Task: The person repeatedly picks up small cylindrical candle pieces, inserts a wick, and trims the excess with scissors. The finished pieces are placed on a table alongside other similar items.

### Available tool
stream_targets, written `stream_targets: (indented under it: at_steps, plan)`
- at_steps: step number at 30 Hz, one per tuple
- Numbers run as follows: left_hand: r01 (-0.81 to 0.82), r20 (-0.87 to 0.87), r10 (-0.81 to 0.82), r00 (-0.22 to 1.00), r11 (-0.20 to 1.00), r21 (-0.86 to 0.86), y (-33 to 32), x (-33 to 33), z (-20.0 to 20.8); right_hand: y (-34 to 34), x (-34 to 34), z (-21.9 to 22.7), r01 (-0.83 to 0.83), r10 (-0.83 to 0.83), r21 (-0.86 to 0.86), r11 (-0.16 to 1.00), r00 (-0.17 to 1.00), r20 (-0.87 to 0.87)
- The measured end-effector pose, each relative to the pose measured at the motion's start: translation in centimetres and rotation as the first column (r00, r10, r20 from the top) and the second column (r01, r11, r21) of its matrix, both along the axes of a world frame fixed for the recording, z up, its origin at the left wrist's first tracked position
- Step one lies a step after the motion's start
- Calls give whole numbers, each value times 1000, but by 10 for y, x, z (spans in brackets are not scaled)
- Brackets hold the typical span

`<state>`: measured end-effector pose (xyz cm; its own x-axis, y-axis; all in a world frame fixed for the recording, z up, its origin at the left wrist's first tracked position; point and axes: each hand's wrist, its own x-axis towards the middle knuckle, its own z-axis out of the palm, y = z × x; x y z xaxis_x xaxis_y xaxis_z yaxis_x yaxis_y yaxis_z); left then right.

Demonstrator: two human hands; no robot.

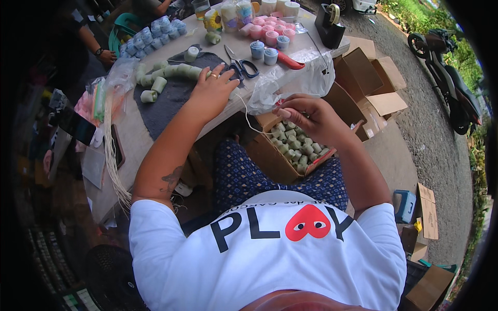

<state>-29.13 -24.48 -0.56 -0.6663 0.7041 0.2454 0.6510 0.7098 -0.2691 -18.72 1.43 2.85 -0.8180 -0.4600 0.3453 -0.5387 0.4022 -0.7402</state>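
My left hand (211,93) lies over the table with its fingers stretched out and apart. It rests at the right end of a row of pale green wax cylinders (179,71), which look like small candles, on a dark cloth (150,116). By its thumb side is a pale piece (234,94), partly hidden. From there a white cord (248,116) hangs past the table edge toward the box. My right hand (314,120) is raised above a cardboard box of green cylinders (293,145), thumb and fingers pinched together; what they hold, if anything, is too small to make out.
Scissors (241,65), a red-handled tool (290,61), pink candles (270,31), blue candles (271,56) and a clear plastic bag (290,83) lie on the table. A tape dispenser (330,28) stands at its corner. Long wicks (110,150) hang at left. Opened boxes (368,78) stand right.
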Motion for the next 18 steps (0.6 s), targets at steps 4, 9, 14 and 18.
stream_targets:
  at_steps: [4,9,14,18]
  plan:
    - [-16,244,-37,969,977,214,0,4,22,3,-54,-23,215,-112,-299,930,939,326]
    - [77,105,-250,962,623,779,-15,52,37,-50,-72,-42,105,-95,-142,984,993,77]
    - [-66,166,-392,905,255,965,-14,96,31,-112,-68,-39,-71,15,-180,981,956,-292]
    - [-128,101,-664,741,8,992,-11,106,23,-119,-68,-37,-132,74,-98,986,889,-453]
